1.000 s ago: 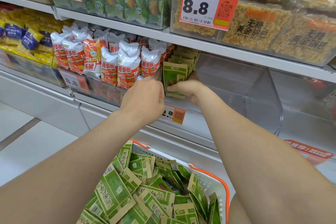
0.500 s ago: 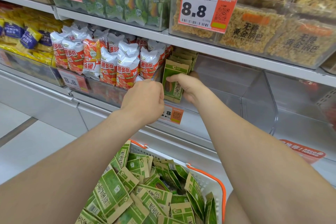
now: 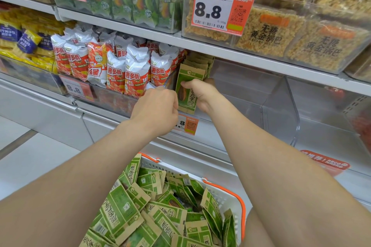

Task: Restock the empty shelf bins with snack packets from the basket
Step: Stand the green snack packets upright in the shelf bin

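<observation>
- Our right grip (image 3: pixel 200 94) is closed round one green packet (image 3: pixel 185 98), with the thumb laid across its front and the fingers behind it.
- We hold that packet upright at the front of a row (image 3: pixel 198 64) of like packets, which stand on edge at the left end of a clear bin (image 3: pixel 261 96) on the middle shelf.
- Our left grip (image 3: pixel 156 112) is curled into a fist just left of the packet, with the back of the hand toward us, at the packet's lower left edge. Its fingers are hidden, so we cannot tell whether it pinches anything.
- Below our forearms sits a white basket (image 3: pixel 225 199) with orange handles, heaped with more green packets (image 3: pixel 128 208) lying every way.
- Left of the bin stand red-and-white bags (image 3: pixel 136 74), packed close together.
- An orange price tag (image 3: pixel 188 125) hangs below the held packet, and our left grip partly covers it.
- On the shelf above we see tan snack packs (image 3: pixel 269 32) behind a tag (image 3: pixel 218 8) reading 8.8.
</observation>
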